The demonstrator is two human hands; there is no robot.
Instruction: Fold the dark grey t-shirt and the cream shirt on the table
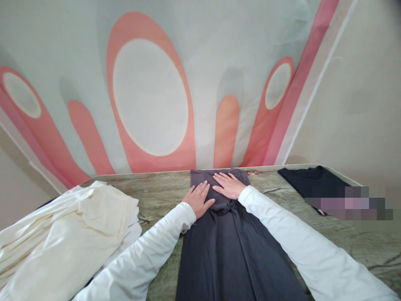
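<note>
Backdrop cloth (150,96): we see a pale sheet printed with coral ovals and stripes hanging behind the table and filling the upper half of the view.

Table (156,194): a grey-green wood-grain top, with its far edge running along the foot of the cloth.

Dark grey garment (225,251): it lies lengthwise down the middle of the table, from our near edge to the far edge. Its far end is folded back on itself into a narrower band (which kind of garment it is, we cannot tell).

Cream clothing pile (62,234): rumpled layers heaped on the table's left side, just beside the left sleeve and apart from the grey garment.

Black garment (316,182): lying flat at the far right corner, well apart from both hands, with a blurred patch just past it.

Sleeves: the white left sleeve (147,259) runs between the cream pile and the grey garment. The right sleeve (297,242) crosses the grey garment's right edge.

Left hand (198,199): palm down with fingers spread flat on the left edge of the folded band, clasping nothing.

Right hand (228,185): likewise flat and unclenched on the band's top, just beside our left hand, pressing rather than gripping.
</note>
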